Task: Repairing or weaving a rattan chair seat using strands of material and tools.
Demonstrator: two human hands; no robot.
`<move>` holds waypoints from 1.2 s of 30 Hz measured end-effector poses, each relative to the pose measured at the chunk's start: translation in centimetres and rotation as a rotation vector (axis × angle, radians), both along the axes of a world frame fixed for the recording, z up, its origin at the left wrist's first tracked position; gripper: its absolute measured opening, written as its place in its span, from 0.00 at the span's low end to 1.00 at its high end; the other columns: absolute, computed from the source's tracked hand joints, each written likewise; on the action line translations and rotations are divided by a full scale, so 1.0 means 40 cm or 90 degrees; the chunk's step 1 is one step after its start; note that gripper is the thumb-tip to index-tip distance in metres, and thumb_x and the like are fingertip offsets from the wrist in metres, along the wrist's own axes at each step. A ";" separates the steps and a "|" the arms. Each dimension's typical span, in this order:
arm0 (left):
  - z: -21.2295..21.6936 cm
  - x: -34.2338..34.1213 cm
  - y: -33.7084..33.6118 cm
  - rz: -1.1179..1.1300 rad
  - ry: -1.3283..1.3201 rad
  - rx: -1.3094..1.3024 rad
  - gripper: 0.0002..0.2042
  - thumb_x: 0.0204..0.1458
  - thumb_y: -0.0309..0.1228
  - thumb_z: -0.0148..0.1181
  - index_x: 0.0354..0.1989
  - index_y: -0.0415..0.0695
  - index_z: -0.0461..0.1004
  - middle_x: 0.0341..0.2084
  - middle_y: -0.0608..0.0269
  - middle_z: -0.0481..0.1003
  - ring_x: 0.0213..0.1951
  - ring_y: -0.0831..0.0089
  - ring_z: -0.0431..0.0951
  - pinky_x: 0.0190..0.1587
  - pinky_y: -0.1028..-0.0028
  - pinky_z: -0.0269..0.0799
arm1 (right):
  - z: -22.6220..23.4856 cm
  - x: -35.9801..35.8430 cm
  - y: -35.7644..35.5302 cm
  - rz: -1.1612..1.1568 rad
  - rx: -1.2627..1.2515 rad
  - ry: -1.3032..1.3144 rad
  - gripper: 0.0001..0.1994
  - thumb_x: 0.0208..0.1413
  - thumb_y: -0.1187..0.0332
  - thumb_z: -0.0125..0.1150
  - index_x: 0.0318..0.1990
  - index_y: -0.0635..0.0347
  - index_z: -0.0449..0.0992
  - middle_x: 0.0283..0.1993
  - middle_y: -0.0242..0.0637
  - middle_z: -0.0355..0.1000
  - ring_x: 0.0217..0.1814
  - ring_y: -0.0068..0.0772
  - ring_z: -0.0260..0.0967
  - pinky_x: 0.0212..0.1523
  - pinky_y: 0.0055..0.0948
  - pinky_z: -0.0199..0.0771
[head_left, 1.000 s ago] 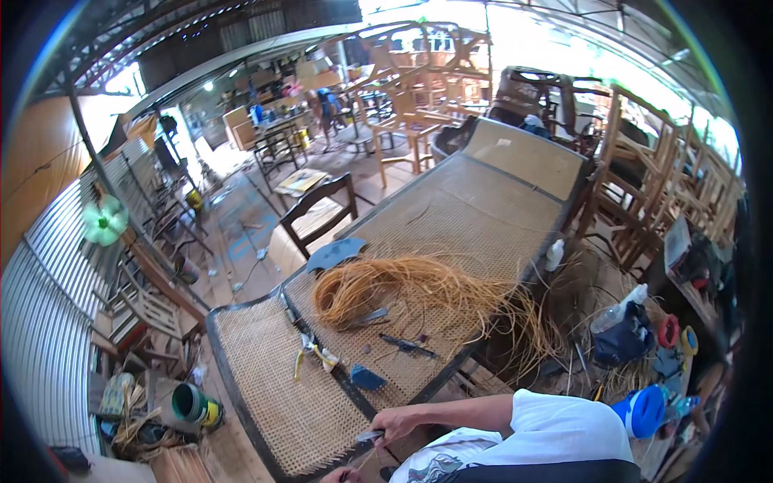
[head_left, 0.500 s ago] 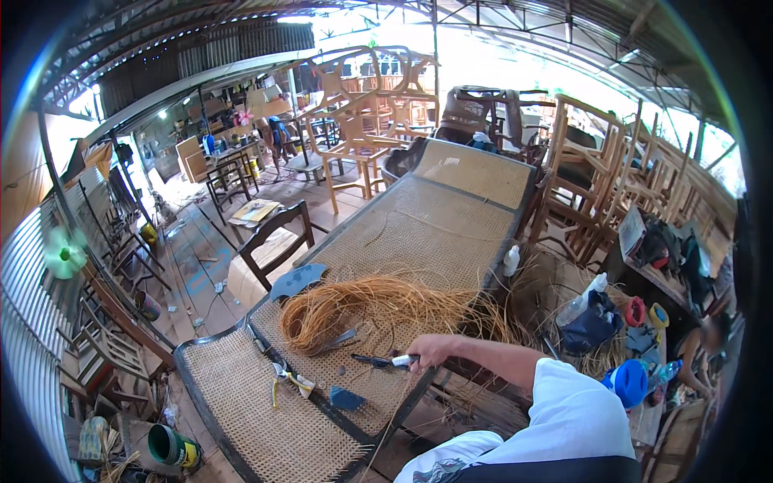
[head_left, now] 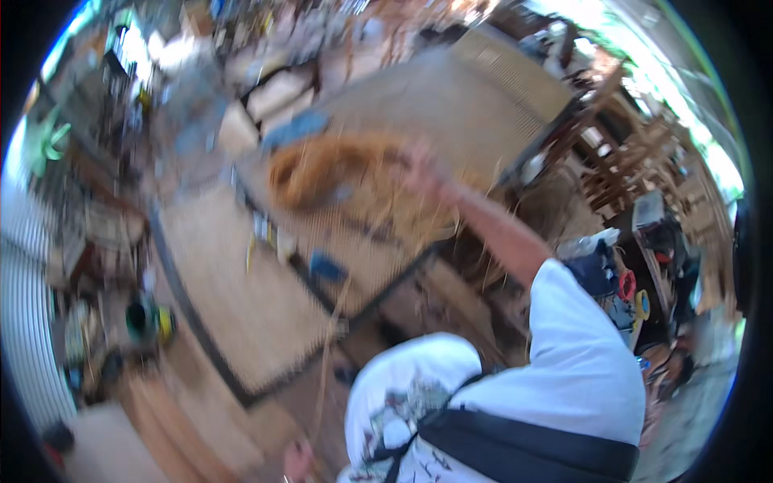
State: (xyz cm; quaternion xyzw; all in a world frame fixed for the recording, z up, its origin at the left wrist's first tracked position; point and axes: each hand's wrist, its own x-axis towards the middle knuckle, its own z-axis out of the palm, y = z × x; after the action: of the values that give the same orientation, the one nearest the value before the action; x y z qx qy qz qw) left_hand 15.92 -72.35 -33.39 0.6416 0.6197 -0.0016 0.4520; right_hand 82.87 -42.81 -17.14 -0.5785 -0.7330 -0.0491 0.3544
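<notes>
Motion smears the whole view. My right hand [head_left: 423, 173] reaches out over the right part of a bundle of orange-brown cane strands [head_left: 302, 169] lying on a woven cane panel. Its fingers are too blurred to show whether they hold anything. My left hand [head_left: 298, 460] is low at the bottom edge, beside a long pale strand [head_left: 324, 374] that runs down from the panel's near edge; its grip on the strand is unclear. A dark-framed cane panel [head_left: 229, 278] lies at the near left. On the cane are a blue piece [head_left: 328, 266] and yellow-handled pliers [head_left: 254, 241], both blurred.
Another blue piece [head_left: 296, 129] lies beyond the bundle. Stacked wooden chair frames [head_left: 620, 137] stand at the far right. A side table at right holds a dark bag [head_left: 590, 272] and tape rolls [head_left: 642, 304]. A green bucket [head_left: 141, 319] stands at the left.
The view has swung downward and blurred. My right hand has left the white-handled tool near the panel's edge and moved forward to the cane bundle. My left hand has come into view.
</notes>
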 end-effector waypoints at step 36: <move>0.189 0.315 -0.027 0.620 -0.483 -0.123 0.10 0.63 0.37 0.56 0.35 0.45 0.76 0.14 0.75 0.66 0.14 0.87 0.61 0.17 0.83 0.53 | -0.376 -0.895 -0.367 0.616 -1.324 0.758 0.18 0.69 0.51 0.48 0.53 0.54 0.70 0.28 0.25 0.58 0.29 0.17 0.58 0.29 0.21 0.62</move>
State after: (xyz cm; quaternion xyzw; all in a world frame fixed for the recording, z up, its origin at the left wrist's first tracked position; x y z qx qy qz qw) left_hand 28.53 -73.43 -25.85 0.1976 0.6343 0.3769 0.6454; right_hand 47.05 -57.49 -32.20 -0.1911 -0.2910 0.9374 -0.0079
